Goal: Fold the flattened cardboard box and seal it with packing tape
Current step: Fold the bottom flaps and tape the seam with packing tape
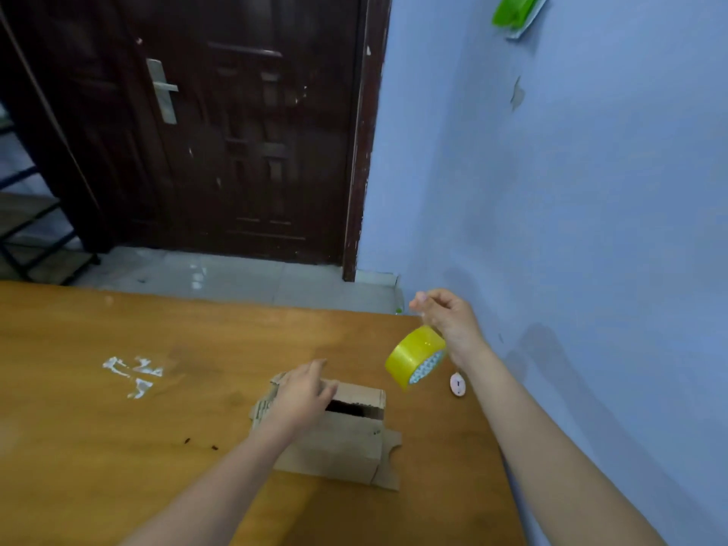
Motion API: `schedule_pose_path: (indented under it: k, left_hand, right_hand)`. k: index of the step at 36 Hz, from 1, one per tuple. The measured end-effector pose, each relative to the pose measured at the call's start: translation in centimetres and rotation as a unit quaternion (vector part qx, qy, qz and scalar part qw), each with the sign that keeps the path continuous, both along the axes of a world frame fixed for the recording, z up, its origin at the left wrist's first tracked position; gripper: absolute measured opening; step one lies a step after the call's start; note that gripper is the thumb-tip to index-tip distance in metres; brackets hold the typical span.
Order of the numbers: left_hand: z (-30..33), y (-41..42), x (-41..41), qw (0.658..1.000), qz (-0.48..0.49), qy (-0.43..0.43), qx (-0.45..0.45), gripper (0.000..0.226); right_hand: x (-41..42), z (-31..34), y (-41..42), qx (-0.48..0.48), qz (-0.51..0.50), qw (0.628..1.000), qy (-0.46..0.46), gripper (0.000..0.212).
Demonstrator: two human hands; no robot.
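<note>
Your left hand [303, 392] lay flat, grip loose, on corrugated cardboard box [338, 439] at desk [118, 427] centre. Your right hand [449, 321], at 2 o'clock, pinched glossy yellow tape roll [413, 356] aloft.

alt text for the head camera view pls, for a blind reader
A person's right hand dangles a yellow tape roll above a wooden table, while the left hand rests on a partly folded cardboard box with its top open.

Left hand [303, 392] on cardboard box [342, 439], tape roll [415, 356] dangling from right hand [447, 315].
</note>
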State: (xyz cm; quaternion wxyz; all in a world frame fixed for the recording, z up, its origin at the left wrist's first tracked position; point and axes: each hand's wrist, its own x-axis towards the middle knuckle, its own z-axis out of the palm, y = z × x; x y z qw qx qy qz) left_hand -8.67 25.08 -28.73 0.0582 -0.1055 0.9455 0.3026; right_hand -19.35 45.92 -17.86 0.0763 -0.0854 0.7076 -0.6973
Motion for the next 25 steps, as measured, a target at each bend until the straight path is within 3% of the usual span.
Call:
schedule_pose_path:
  k: [5,9,13,20,25]
  left_hand:
    - [5.7,2.4,-1.5,0.969,0.027,0.207,0.132,0.049]
    - [11.6,4.4,-2.8,0.934,-0.039,0.299,0.192,0.050]
    - [14.3,4.8,-3.8,0.939,-0.060,0.281,0.190,0.036]
    - [15.3,4.3,-3.6,0.920,-0.021,0.268,0.284,0.011]
    - [15.5,3.9,-3.6,0.906,-0.006,0.263,0.333,0.012]
  right_hand:
    - [1.0,1.5,-1.0,-0.001,0.012,1.000,0.028,0.019]
    - [1.7,2.6,-2.3,0.002,0.043,0.998,0.043,0.016]
    - [2.0,3.7,-3.4,-0.014,0.058,0.998,0.030,0.020]
    - [2.1,4.4,-4.2,-0.010,0.052,0.997,0.060,0.026]
    - [2.3,4.5,-4.0,0.030,0.070,0.993,0.086,0.024]
